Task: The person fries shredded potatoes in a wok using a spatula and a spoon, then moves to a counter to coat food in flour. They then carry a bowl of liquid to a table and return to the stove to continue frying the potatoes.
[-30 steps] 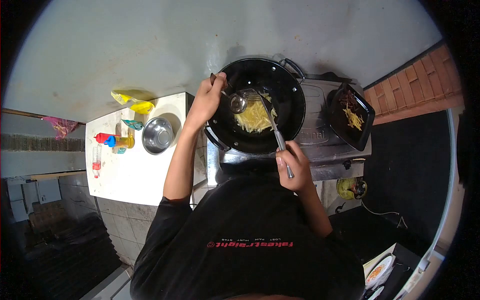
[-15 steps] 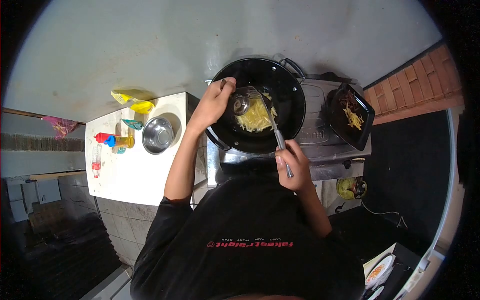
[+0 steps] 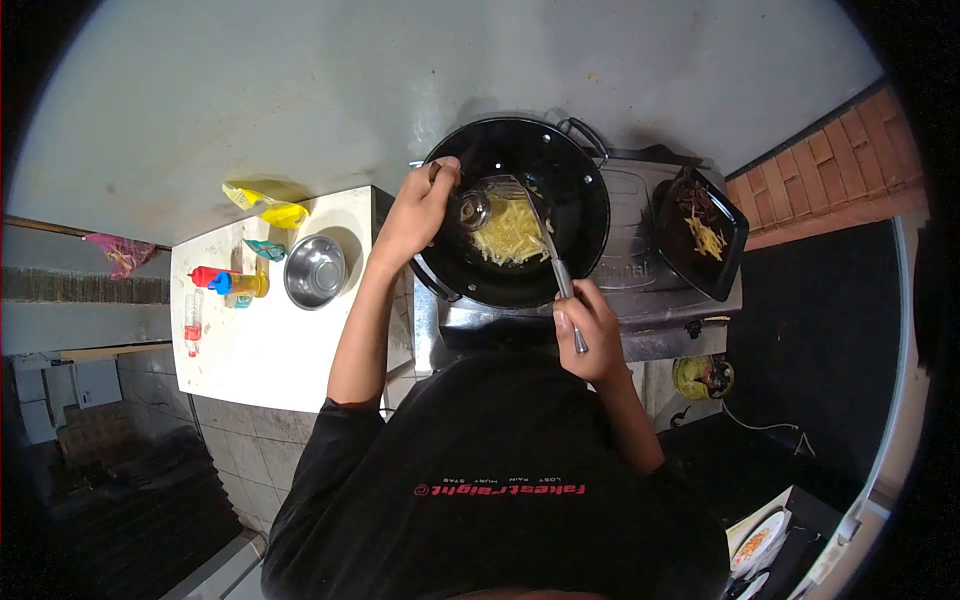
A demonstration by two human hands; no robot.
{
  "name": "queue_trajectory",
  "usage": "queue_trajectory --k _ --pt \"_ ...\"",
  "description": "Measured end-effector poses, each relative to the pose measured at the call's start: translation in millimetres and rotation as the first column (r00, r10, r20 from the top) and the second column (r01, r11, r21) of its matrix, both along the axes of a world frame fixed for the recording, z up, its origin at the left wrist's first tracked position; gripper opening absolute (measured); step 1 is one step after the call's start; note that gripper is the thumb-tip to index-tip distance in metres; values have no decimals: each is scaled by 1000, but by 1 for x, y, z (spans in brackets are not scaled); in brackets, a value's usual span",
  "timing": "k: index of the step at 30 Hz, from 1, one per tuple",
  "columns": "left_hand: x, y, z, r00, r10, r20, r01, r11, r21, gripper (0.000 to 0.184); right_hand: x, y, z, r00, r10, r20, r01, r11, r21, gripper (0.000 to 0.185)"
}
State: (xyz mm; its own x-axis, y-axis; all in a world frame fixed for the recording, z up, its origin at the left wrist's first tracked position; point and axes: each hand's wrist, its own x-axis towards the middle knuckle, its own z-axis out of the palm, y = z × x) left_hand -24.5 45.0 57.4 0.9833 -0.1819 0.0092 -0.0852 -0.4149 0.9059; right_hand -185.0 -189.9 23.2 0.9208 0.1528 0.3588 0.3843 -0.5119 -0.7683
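Observation:
A black two-handled wok (image 3: 585, 235) sits on the stove with pale yellow strips, like cut potato (image 3: 510, 238), frying in bubbling oil. My left hand (image 3: 415, 215) is closed over the wok's left rim on the brown handle of a small round ladle (image 3: 475, 210). The ladle's bowl hangs at the left edge of the strips. In my right hand (image 3: 588, 330), below the wok, is the metal handle of a turner (image 3: 553, 250). Its slotted head reaches to the upper side of the strips, close beside the ladle.
On the stove's right stands a black angular dish (image 3: 735, 240) with fried strips. To the left, a white table (image 3: 270, 350) bears a steel bowl (image 3: 316, 271), red and blue-capped bottles (image 3: 240, 284) and a yellow packet (image 3: 265, 205). A grey wall (image 3: 350, 80) rises behind the wok.
My left hand has shifted slightly left with the ladle. The turner has moved very little in my right hand, and more of its slotted head shows.

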Motion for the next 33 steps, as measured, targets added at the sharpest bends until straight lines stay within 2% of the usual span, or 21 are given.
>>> queue_trajectory --k 2,4,7,13,17,19,22,28,33 --pt "0 0 0 1000 17 -4 -17 1000 -7 43 1 0 -1 1000 14 14 -14 1000 6 6" --pt "0 -1 0 992 45 -116 -48 998 -28 43 0 2 0 1000 18 -6 -18 1000 17 6" --pt "5 -1 -8 1000 2 -30 -3 999 -34 43 -3 5 2 999 24 -31 -23 999 28 6" --pt "-1 -8 3 999 8 -34 -9 1000 -20 43 -3 5 4 1000 13 -8 -13 1000 7 7" --pt "3 -2 -7 999 48 -22 -48 999 -13 44 -2 1 5 1000 -3 7 3 1000 2 7" --pt "5 0 -10 998 56 -18 -58 994 -95 45 -3 -1 4 1000 -9 7 9 1000 -8 7" --pt "9 1 -13 989 104 -109 -121 979 -164 46 -4 -2 3 1000 -13 -3 13 1000 -19 8" --pt "18 2 -27 989 138 -52 -145 979 -143 48 -8 1 6 1000 5 -13 -5 1000 -16 8" --pt "16 -1 -22 986 133 -96 -147 975 -164 47 -8 4 4 1000 12 15 -12 1000 0 8"
